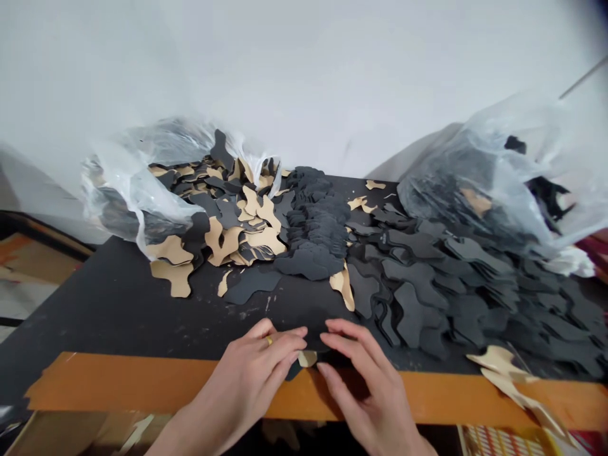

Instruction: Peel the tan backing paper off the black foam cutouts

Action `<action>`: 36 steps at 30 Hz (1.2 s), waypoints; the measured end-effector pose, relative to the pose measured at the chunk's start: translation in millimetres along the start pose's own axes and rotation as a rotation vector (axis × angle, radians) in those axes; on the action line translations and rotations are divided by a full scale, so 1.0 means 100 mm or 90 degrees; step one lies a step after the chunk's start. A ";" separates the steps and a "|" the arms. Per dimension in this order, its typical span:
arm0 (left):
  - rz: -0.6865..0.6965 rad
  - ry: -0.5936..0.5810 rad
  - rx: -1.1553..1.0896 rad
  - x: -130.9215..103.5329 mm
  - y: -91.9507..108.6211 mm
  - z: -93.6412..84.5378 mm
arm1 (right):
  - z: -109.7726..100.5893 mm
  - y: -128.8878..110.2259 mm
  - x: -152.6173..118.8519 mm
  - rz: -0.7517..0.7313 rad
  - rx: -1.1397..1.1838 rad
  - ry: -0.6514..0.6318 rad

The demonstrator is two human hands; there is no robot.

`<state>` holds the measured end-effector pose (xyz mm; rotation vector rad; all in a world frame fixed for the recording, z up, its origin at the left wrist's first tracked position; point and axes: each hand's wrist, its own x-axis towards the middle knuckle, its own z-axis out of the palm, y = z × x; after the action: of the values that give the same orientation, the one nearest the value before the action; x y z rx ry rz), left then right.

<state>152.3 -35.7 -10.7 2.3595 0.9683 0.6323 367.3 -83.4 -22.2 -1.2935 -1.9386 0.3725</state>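
My left hand [259, 367], with a ring on one finger, pinches a small dark piece with a tan patch [308, 358] at the table's front edge. Close by on the right, my right hand [363, 373] has its thumb and fingers apart, its fingertips near the dark piece. Beyond my hands stands a long overlapping stack of black wavy pieces [316, 221]. To its left lie tan pieces [263, 237] mixed with dark ones. Many dark grey pieces [427, 278] spread over the right side.
A clear plastic bag [128, 183] with pieces spilling out is at the back left. Another filled bag [498, 171] stands at the back right. Orange tape [123, 383] runs along the front edge, with loose tan scraps [503, 367] at the right.
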 end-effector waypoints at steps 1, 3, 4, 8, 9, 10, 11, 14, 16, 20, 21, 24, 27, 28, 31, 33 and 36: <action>-0.005 -0.003 -0.008 0.00 -0.01 0.00 | -0.01 0.00 -0.01 -0.028 -0.022 0.006; -0.015 -0.013 -0.019 0.01 -0.02 -0.01 | 0.00 0.00 -0.01 -0.091 -0.078 -0.005; -0.022 -0.018 -0.021 0.01 -0.02 -0.02 | 0.01 -0.01 0.00 -0.115 -0.106 -0.019; -0.045 -0.024 -0.018 0.05 0.02 -0.07 | 0.04 -0.03 0.09 -0.161 -0.171 -0.054; -0.051 -0.020 -0.017 0.06 0.03 -0.08 | 0.04 -0.04 0.11 -0.167 -0.178 -0.058; -0.060 -0.015 -0.017 0.07 0.04 -0.08 | 0.03 -0.05 0.13 -0.172 -0.184 -0.061; -0.073 -0.011 -0.018 0.08 0.05 -0.09 | 0.02 -0.06 0.14 -0.175 -0.187 -0.064; -0.110 0.001 -0.040 0.09 0.04 -0.10 | 0.00 -0.06 0.17 -0.180 -0.200 -0.064; -0.119 0.007 -0.062 0.11 0.03 -0.10 | 0.00 -0.03 0.18 -0.193 -0.213 -0.059; -0.132 -0.001 -0.072 0.11 0.01 -0.11 | 0.06 0.00 0.25 -0.222 -0.220 -0.018; -0.129 -0.002 -0.071 0.11 0.02 -0.11 | 0.08 0.01 0.26 -0.228 -0.214 -0.003; -0.103 -0.016 -0.055 0.09 0.04 -0.13 | 0.13 0.01 0.29 -0.228 -0.183 0.036; -0.072 -0.033 0.000 0.06 0.05 -0.12 | 0.14 -0.02 0.26 -0.212 -0.145 0.040; -0.063 -0.034 0.017 0.06 0.05 -0.11 | 0.13 -0.03 0.23 -0.205 -0.129 0.037; -0.040 -0.036 0.025 0.04 0.01 -0.07 | 0.02 -0.12 0.15 -0.179 -0.067 0.022; -0.030 -0.039 0.005 0.03 -0.01 -0.06 | -0.13 -0.21 0.08 -0.164 -0.013 0.014; -0.032 -0.037 -0.029 0.01 -0.03 -0.05 | -0.40 -0.31 -0.01 -0.162 0.068 -0.025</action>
<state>149.0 -31.7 -8.0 2.2930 0.9753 0.5576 375.8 -104.4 22.9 -0.9629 -2.0571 0.3697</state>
